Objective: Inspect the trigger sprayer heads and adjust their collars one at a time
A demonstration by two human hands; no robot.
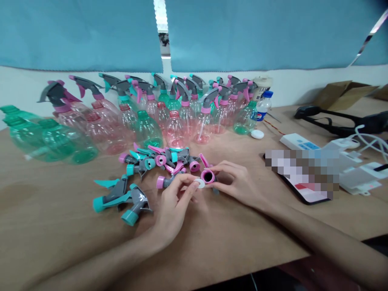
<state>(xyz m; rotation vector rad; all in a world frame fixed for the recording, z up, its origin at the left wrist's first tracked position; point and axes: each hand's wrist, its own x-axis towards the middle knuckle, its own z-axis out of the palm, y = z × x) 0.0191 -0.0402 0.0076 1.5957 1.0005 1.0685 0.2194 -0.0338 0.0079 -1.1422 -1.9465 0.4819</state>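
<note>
My right hand (239, 182) grips a pink and grey spray trigger head (208, 175), its open pink collar facing me. My left hand (174, 206) pinches a small white round disc (199, 183) right beside that collar. Both hands rest low over the brown table (60, 234). A heap of loose trigger heads (163, 159), pink and teal, lies just behind my hands. Two teal-collared trigger heads (121, 199) lie to the left of my left hand.
Rows of clear pink and green spray bottles (169, 117) stand along the back, some lying at the far left (45, 139). A small water bottle (262, 106) and white lid (257, 134) sit behind. A phone (303, 194), white devices (357, 169) and cables lie right.
</note>
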